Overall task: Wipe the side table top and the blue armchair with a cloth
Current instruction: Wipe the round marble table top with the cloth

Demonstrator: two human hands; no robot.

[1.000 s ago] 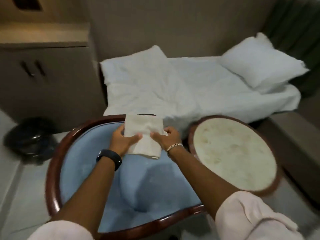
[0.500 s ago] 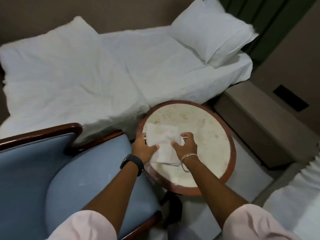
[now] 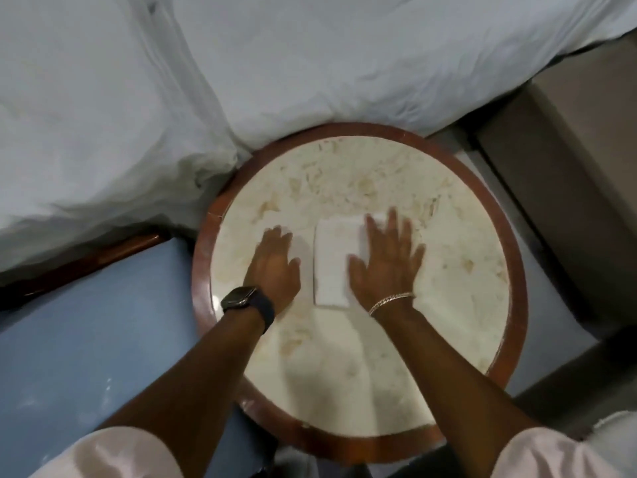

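The round side table [image 3: 348,174] has a mottled cream stone top and a reddish-brown wooden rim, and it fills the middle of the view. A folded white cloth [image 3: 331,263] lies flat on its centre. My right hand [image 3: 386,263] presses flat on the cloth's right part with fingers spread, blurred by motion. My left hand [image 3: 275,267], with a dark watch on the wrist, lies flat on the tabletop just left of the cloth. The blue armchair [image 3: 86,339] shows its seat and dark wood frame at the lower left, touching the table's rim.
A bed with rumpled white bedding [image 3: 310,63] runs along the top and overhangs the table's far edge. A beige boxy ledge [image 3: 568,167] stands to the right. Pale floor shows between it and the table.
The view swung from the armchair to directly above the side table. The cloth, held up in both hands before, now lies flat on the tabletop under my hands.
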